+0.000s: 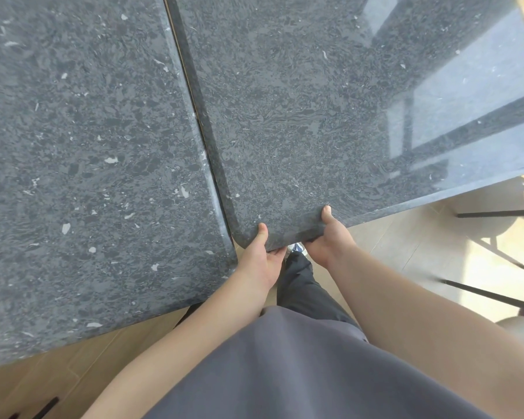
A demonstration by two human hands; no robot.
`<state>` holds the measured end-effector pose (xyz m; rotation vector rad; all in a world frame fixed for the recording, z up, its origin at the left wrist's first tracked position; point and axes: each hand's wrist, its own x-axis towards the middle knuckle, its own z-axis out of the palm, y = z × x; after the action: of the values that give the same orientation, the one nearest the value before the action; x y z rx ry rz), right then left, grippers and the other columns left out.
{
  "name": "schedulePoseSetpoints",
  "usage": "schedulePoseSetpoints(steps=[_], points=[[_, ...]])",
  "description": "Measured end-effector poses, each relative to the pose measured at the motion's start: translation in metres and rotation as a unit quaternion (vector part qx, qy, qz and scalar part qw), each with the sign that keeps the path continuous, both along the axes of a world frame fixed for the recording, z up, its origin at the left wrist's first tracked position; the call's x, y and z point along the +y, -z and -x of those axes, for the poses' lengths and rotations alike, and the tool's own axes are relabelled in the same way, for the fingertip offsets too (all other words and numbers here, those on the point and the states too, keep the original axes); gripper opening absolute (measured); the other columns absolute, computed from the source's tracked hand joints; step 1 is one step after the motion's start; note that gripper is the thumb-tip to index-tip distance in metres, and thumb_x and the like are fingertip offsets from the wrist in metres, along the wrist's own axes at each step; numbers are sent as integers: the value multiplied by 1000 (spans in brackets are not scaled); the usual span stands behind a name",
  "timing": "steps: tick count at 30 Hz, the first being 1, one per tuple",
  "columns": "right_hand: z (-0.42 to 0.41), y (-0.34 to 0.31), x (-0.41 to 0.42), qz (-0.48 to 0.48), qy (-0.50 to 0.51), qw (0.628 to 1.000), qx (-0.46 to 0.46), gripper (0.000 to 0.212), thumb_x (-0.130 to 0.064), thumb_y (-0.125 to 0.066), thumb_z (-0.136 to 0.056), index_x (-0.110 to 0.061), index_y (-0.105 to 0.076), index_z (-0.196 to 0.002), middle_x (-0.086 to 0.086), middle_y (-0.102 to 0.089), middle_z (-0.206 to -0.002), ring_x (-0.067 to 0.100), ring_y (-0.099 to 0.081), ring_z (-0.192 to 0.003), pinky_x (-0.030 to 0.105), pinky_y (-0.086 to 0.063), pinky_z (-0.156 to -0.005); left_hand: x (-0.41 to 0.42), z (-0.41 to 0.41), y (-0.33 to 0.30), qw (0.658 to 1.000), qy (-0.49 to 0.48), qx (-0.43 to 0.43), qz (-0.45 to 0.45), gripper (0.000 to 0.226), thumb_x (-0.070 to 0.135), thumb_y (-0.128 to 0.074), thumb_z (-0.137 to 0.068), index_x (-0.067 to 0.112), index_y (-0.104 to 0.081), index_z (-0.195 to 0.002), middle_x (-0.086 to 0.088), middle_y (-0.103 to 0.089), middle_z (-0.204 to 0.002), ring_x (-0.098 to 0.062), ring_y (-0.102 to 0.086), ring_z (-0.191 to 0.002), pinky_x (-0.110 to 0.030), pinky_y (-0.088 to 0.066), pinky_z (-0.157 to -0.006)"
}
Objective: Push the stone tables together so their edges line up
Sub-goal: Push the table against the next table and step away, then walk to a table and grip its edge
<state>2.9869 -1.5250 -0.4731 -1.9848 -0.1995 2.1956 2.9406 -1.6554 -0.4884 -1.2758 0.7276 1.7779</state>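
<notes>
Grey shirt (285,373) fills the bottom of the head view, dark trousers (303,285) below it, both forearms reaching forward. Left hand (262,258) grips the near rounded corner of the right stone table (300,116): thumb on top, fingers curled under the edge. Right hand (327,237) grips the same near edge just beside it, thumb on top, fingers hidden under the slab. Left stone table (82,146) sits alongside. Long edges run nearly parallel with a narrow dark seam between; can't tell if they touch. Near edges not flush: left table's corner comes closer to the person than the right table's. Light wood floor (406,237) beneath, thin black chair legs (496,213) at right.
</notes>
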Motion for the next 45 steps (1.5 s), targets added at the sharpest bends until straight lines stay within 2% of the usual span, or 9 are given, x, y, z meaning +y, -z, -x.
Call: schedulePoseSetpoints(steps=[7,11,18,21,26,29,32,38,45], points=[[-1,3,2,25,-6,1000,16,54,-41,-71,-91,-3,-58,-127,18,-67,-128,35,-65,-117,51,-47,-109,-1,-1,-9,1000,1,-4,-3,24,23,-66,-100,2,-62,-110,-18,-77,-101,-31,-67,-108,-49,-45,-113],[0,-3,4,47,-8,999,14,58,-43,-71,-92,-5,-57,-133,18,-66,-129,35,-63,-119,49,-47,-110,3,1,-15,1000,-3,4,24,25,17,-68,-98,2,-60,-115,-21,-70,-117,-34,-66,-112,-51,-48,-109],[3,-20,11,61,-37,997,-2,46,-32,-64,-99,-5,-56,-136,18,-65,-132,33,-64,-120,43,-53,-102,4,0,-27,997,-34,7,62,13,7,-58,-102,-1,-60,-113,-23,-69,-110,-37,-67,-98,-50,-53,-91],[0,-28,12,62,-100,993,-19,45,-21,-57,-103,-4,-47,-143,18,-55,-144,32,-55,-132,40,-42,-114,6,-5,-33,995,-62,13,72,14,4,-46,-105,-1,-55,-114,-24,-66,-110,-39,-65,-99,-52,-51,-96],[5,-64,24,66,-249,965,-53,46,-14,-56,-100,-9,-45,-144,18,-50,-145,33,-52,-131,39,-49,-104,6,-4,-56,989,-32,25,145,47,1,-43,-101,-4,-39,-147,-27,-55,-130,-41,-55,-128,-51,-46,-110],[13,-94,32,33,-343,938,-28,55,-10,-53,-99,-8,-36,-151,17,-33,-159,33,-37,-145,37,-48,-106,2,-2,-83,985,-27,29,167,45,4,-42,-103,-10,-35,-145,-27,-48,-123,-42,-48,-132,-47,-44,-109],[27,-119,41,7,-336,941,34,50,-7,-46,-102,4,-33,-149,23,-36,-156,36,-40,-144,43,-41,-114,-9,6,-115,983,-57,80,158,30,3,-37,-103,-6,-44,-130,-24,-47,-135,-37,-56,-116,-44,-47,-100],[50,-185,56,-51,-388,910,135,20,-8,-47,-101,1,-55,-116,15,-63,-122,28,-61,-116,44,-50,-101,-34,23,-179,962,-74,211,156,20,1,-35,-101,6,-55,-102,-10,-60,-97,-26,-62,-91,-40,-51,-83],[48,-241,38,-149,-371,891,214,24,-9,-47,-102,-2,-56,-123,14,-65,-116,24,-64,-106,38,-53,-83,-73,37,-240,897,-41,382,219,28,-8,-40,-98,11,-61,-96,-8,-68,-91,-23,-69,-86,-36,-56,-77]])
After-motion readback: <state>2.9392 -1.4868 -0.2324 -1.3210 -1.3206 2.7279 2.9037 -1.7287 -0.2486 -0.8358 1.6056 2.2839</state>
